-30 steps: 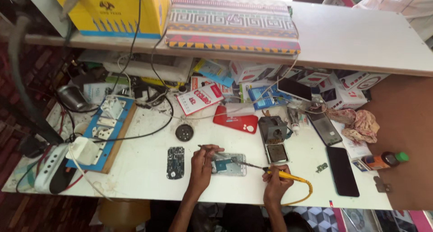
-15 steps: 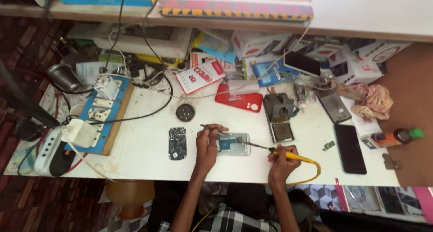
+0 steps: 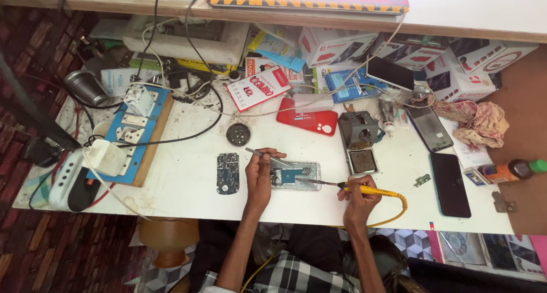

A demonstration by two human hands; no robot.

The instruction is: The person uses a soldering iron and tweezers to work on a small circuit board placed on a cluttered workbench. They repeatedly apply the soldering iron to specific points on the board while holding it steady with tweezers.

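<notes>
A: So, the right hand (image 3: 358, 195) grips a yellow-handled soldering iron (image 3: 364, 189), the left hand (image 3: 259, 170) pinches thin metal tweezers (image 3: 263, 153)?

B: Yes, over the opened silver phone (image 3: 294, 175) on the white tabletop (image 3: 188, 173). A slip could scorch its board.

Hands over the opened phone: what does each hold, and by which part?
Left hand grips tweezers near their middle; right hand holds the soldering iron by its yellow handle.
</notes>
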